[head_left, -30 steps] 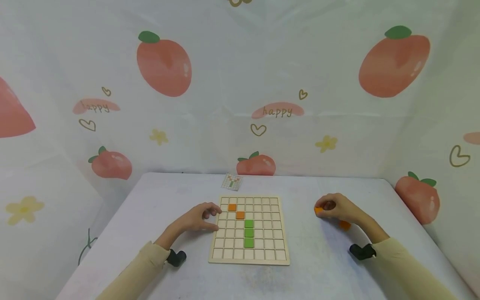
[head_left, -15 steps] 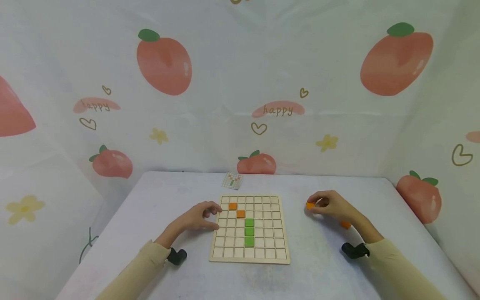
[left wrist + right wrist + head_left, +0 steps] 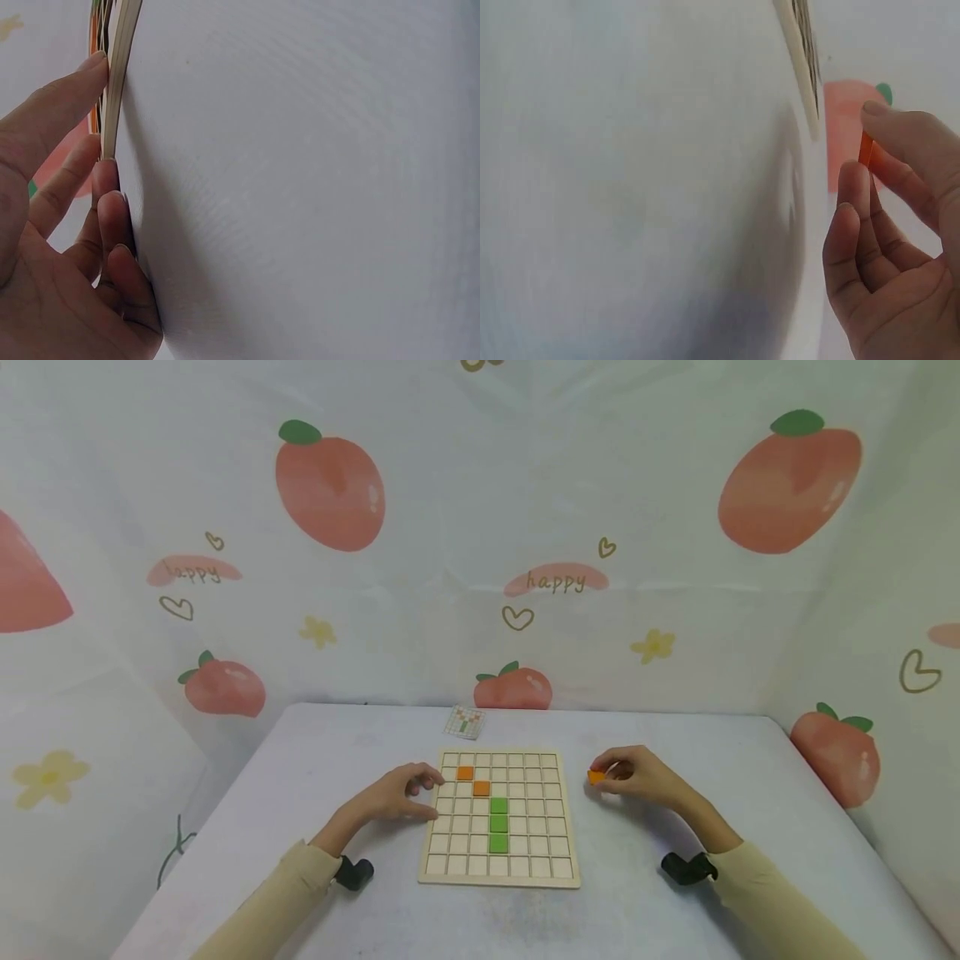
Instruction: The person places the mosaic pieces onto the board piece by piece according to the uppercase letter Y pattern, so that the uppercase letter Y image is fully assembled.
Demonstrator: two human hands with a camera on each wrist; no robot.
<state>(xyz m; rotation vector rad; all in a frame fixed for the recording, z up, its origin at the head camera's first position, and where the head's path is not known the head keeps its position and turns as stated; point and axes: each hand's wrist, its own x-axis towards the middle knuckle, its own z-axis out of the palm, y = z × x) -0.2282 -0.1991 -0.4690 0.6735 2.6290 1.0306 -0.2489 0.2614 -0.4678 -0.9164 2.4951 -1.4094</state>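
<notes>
A wooden grid board (image 3: 498,882) lies mid-table. Two orange tiles sit diagonally in its upper left cells, the nearer one an orange square tile (image 3: 481,788); several green tiles (image 3: 498,823) form a column below them. My left hand (image 3: 393,793) rests against the board's left edge, thumb and fingertips touching it; in the left wrist view the fingers (image 3: 64,184) lie along the wooden rim (image 3: 120,75). Right of the board, my right hand (image 3: 633,774) pinches a loose orange tile (image 3: 596,777) between thumb and fingers. The right wrist view shows this orange tile (image 3: 865,148) edge-on, above the table.
Behind the board lies a small pattern card (image 3: 465,723) printed with a coloured grid. The white table (image 3: 360,735) ends at a fruit-print curtain (image 3: 420,635). A black wrist camera (image 3: 688,868) is worn on the right wrist, another black camera (image 3: 354,873) on the left.
My right hand has moved left towards the board, carrying the pinched orange tile. Another orange tile, seen earlier under the right wrist, is now out of sight. The left hand has stayed put.
</notes>
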